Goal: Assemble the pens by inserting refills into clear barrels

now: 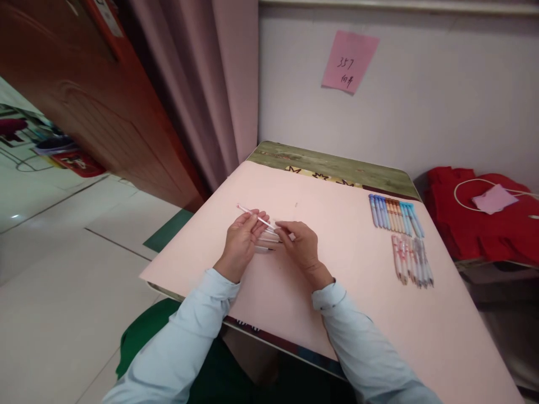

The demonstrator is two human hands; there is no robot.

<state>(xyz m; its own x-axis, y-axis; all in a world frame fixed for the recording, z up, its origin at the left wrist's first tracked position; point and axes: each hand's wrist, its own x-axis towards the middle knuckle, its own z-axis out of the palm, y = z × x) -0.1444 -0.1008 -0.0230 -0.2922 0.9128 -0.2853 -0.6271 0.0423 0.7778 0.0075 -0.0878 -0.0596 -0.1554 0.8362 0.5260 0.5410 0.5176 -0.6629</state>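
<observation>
Above the pale pink table cover, my left hand is closed around a slim white pen, which slants down to the right. The fingers of my right hand pinch together at the pen's lower right end. What exactly they grip there is too small to make out. Beneath and between my hands lie a few more white pens with dark tips, partly hidden by my fingers.
On the right of the table lies a row of blue, orange and light-blue pens. Nearer me is a bunch of clear and pinkish pens. A red cloth is beyond the right edge; a wooden door stands left.
</observation>
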